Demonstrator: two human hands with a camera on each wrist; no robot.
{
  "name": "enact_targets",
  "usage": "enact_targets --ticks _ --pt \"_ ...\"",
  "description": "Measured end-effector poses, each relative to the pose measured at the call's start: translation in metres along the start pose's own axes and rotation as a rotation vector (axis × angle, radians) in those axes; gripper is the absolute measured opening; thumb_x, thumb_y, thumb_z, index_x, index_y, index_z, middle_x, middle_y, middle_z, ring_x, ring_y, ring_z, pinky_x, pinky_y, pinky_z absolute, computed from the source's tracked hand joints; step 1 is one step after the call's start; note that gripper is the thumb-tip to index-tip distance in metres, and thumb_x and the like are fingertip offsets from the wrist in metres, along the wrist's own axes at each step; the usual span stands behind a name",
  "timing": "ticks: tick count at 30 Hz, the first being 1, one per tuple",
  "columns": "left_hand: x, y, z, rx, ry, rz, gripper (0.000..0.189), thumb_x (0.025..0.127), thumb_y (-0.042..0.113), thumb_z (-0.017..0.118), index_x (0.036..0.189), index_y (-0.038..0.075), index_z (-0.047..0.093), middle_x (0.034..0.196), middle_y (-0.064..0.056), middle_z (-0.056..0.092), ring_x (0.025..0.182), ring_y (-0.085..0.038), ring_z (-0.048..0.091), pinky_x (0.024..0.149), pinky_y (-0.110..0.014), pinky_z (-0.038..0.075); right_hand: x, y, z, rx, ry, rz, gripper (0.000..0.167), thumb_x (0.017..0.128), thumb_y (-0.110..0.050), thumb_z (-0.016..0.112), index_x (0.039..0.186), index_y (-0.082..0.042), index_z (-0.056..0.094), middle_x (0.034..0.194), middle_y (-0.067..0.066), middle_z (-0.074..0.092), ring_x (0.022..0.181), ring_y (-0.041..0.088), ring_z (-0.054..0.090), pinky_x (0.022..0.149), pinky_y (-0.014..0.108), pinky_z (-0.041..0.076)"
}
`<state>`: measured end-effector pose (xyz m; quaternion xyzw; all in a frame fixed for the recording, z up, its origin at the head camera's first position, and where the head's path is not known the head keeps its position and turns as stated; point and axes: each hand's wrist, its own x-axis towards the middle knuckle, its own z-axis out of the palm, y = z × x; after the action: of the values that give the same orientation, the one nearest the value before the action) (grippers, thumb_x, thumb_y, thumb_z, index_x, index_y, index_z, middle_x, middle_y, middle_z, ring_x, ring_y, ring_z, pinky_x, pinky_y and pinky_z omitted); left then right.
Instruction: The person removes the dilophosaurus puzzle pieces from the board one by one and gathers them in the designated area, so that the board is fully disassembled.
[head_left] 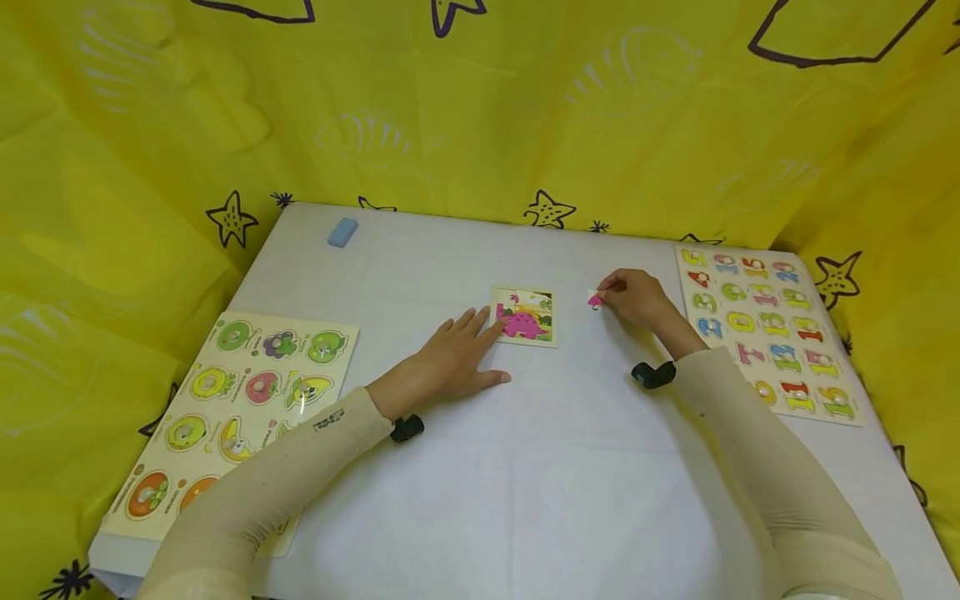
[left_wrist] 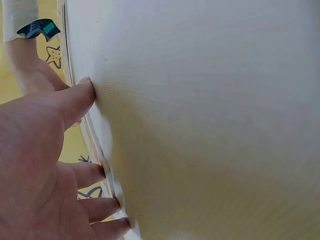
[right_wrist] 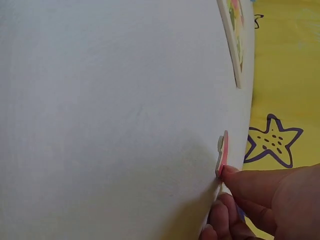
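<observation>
A small square dinosaur jigsaw puzzle [head_left: 555,323] lies in its pale frame on the white table, showing a pink dinosaur and a pale patch at upper left. My left hand [head_left: 459,360] rests at its left side, fingers spread and index fingertip over the puzzle's edge. In the left wrist view, that hand [left_wrist: 40,155] has its thumb apart and nothing in its grasp. To the right of the puzzle, my right hand [head_left: 636,297] pinches a pink and white puzzle piece [head_left: 595,299] between thumb and fingers. The right wrist view shows this piece [right_wrist: 224,150] tilted up on edge.
At the left, a fruit peg board [head_left: 347,340] lies partly under my left forearm. A number peg board [head_left: 846,414] lies at the right beside my right forearm. One blue block [head_left: 342,232] sits near the back left edge. Yellow patterned cloth [head_left: 480,158] surrounds the table.
</observation>
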<state>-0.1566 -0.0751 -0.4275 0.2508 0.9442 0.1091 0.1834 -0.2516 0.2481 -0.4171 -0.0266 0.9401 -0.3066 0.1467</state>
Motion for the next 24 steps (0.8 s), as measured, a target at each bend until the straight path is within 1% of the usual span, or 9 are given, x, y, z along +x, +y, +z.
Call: enact_targets --ticks 2,4,10,15,18,21,24 --pt "0.0 -0.001 0.001 -0.004 0.003 0.004 0.092 0.102 0.067 0.055 0.171 0.02 0.017 0.178 -0.014 0.01 0.164 -0.036 0.011 0.13 -0.059 0.017 0.0 0.0 0.0 0.001 0.002 0.016 0.03 0.108 -0.02 0.06 0.126 0.004 0.061 0.119 0.023 0.062 0.106 0.035 0.054 0.094 0.044 0.048" --pt "0.0 0.0 0.0 -0.007 0.003 0.004 0.092 0.101 0.067 0.055 0.171 0.02 0.017 0.178 -0.014 0.01 0.164 -0.036 0.011 0.13 -0.059 0.017 0.0 0.0 0.0 -0.002 0.009 0.012 0.03 0.108 -0.02 0.061 0.125 0.004 0.06 0.119 0.023 0.062 0.104 0.034 0.054 0.091 0.042 0.049" --pt "-0.001 0.001 -0.002 -0.012 0.001 0.002 0.092 0.101 0.065 0.057 0.171 0.02 0.018 0.178 -0.013 0.011 0.164 -0.036 0.01 0.13 -0.059 0.017 0.0 0.0 0.001 -0.026 0.036 -0.03 0.025 0.106 -0.017 0.064 0.118 0.005 0.063 0.111 0.022 0.064 0.098 0.033 0.055 0.083 0.038 0.048" --pt "-0.001 0.001 -0.002 -0.013 -0.002 -0.002 0.092 0.102 0.065 0.056 0.171 0.019 0.017 0.178 -0.013 0.01 0.164 -0.036 0.01 0.13 -0.058 0.016 0.001 -0.002 0.003 -0.043 0.072 -0.08 0.02 0.104 -0.012 0.064 0.113 0.006 0.064 0.108 0.023 0.064 0.098 0.034 0.055 0.085 0.041 0.048" --pt "-0.001 0.001 -0.001 -0.017 -0.002 -0.002 0.092 0.101 0.065 0.056 0.171 0.019 0.017 0.178 -0.013 0.01 0.164 -0.036 0.01 0.13 -0.059 0.016 0.0 -0.006 0.004 -0.033 0.085 -0.09 0.019 0.104 -0.011 0.062 0.114 0.005 0.064 0.109 0.023 0.062 0.1 0.035 0.055 0.086 0.042 0.047" --pt "-0.001 0.001 -0.001 -0.019 0.002 0.001 0.092 0.101 0.065 0.057 0.171 0.019 0.018 0.178 -0.014 0.01 0.164 -0.036 0.01 0.13 -0.059 0.016 0.0 -0.011 0.006 -0.014 0.086 -0.09 0.021 0.104 -0.012 0.061 0.117 0.004 0.063 0.111 0.023 0.06 0.102 0.035 0.053 0.085 0.04 0.046" --pt "-0.001 0.0 0.0 -0.016 0.005 0.002 0.092 0.101 0.065 0.057 0.171 0.019 0.018 0.178 -0.014 0.01 0.164 -0.037 0.011 0.13 -0.059 0.017 0.0 -0.016 0.008 -0.013 0.085 -0.104 0.023 0.104 -0.013 0.062 0.118 0.004 0.063 0.113 0.023 0.059 0.104 0.036 0.054 0.085 0.042 0.047"
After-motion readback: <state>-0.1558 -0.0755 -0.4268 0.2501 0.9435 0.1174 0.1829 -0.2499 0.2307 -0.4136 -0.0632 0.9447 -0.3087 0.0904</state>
